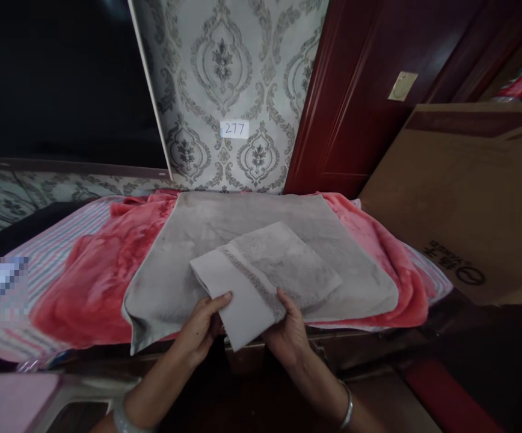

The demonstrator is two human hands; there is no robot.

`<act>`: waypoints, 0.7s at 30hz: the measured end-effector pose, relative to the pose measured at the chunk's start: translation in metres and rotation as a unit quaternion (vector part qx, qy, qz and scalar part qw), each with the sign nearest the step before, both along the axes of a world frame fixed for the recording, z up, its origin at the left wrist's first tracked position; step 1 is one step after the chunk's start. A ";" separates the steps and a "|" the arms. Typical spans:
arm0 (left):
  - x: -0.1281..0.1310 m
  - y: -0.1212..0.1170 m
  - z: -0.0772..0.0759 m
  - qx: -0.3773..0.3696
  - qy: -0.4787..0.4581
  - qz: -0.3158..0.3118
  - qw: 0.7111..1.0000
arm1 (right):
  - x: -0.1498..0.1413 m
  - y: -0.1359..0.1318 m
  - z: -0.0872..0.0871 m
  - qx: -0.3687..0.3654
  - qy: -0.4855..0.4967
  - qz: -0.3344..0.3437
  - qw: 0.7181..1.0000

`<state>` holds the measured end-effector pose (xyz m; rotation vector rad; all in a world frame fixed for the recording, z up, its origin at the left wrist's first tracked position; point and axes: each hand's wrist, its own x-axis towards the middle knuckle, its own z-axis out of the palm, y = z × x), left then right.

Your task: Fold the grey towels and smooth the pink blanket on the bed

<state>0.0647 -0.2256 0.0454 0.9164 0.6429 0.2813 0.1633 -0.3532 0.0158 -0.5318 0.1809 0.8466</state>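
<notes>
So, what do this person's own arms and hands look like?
Both the left hand and right hand are ungloved. The left forearm shows no sleeve and wears a pale, rounded bangle. The right forearm, also sleeveless in view, wears a slim, shiny silver-coloured bangle.

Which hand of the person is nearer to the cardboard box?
Right. The right hand is to the left of the cardboard box, apart from it; the left hand is farther left. Both hold the folded gray cloth.
</notes>
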 end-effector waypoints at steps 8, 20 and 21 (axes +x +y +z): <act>0.000 -0.008 -0.005 0.004 0.001 -0.007 1.000 | -0.002 -0.003 0.003 -0.023 -0.022 0.014 0.999; -0.010 0.061 -0.071 -0.115 -0.197 -0.154 0.961 | 0.029 -0.061 0.044 -0.116 -0.069 0.024 0.991; -0.005 0.065 -0.074 -0.135 -0.216 -0.154 0.955 | 0.033 -0.070 0.051 -0.127 -0.081 0.027 0.988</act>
